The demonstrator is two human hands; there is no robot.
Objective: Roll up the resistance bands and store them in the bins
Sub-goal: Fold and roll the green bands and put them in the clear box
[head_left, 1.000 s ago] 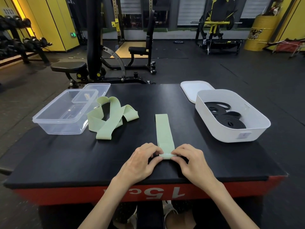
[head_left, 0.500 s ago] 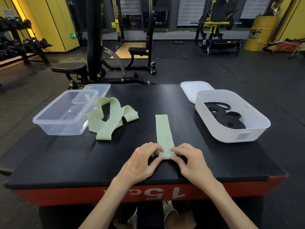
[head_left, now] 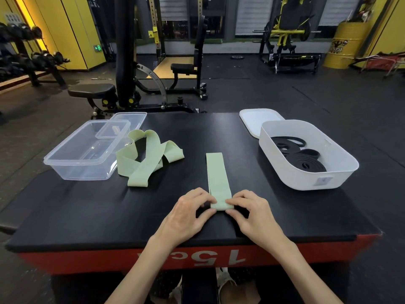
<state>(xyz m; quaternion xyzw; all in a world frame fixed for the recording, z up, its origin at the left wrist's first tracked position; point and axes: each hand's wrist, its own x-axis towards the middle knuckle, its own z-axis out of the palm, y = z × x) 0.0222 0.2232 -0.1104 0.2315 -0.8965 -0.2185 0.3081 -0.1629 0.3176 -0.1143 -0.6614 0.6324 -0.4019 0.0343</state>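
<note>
A flat light-green resistance band (head_left: 217, 174) lies straight along the middle of the black platform, its near end turned into a small roll. My left hand (head_left: 188, 216) pinches the roll's left side and my right hand (head_left: 252, 213) pinches its right side. A second green band (head_left: 149, 156) lies in a loose tangle to the left, beside an empty clear plastic bin (head_left: 72, 159). On the right, a white bin (head_left: 341, 174) holds coiled black bands (head_left: 306, 163).
A clear lid (head_left: 131, 118) leans behind the clear bin and a white lid (head_left: 256, 121) lies behind the white bin. The platform (head_left: 87, 216) has a red front edge marked 15. Gym benches and racks stand on the floor beyond.
The roll at the band's near end has advanced slightly away from me, and both hands have shifted forward with it. Nothing else moved.
</note>
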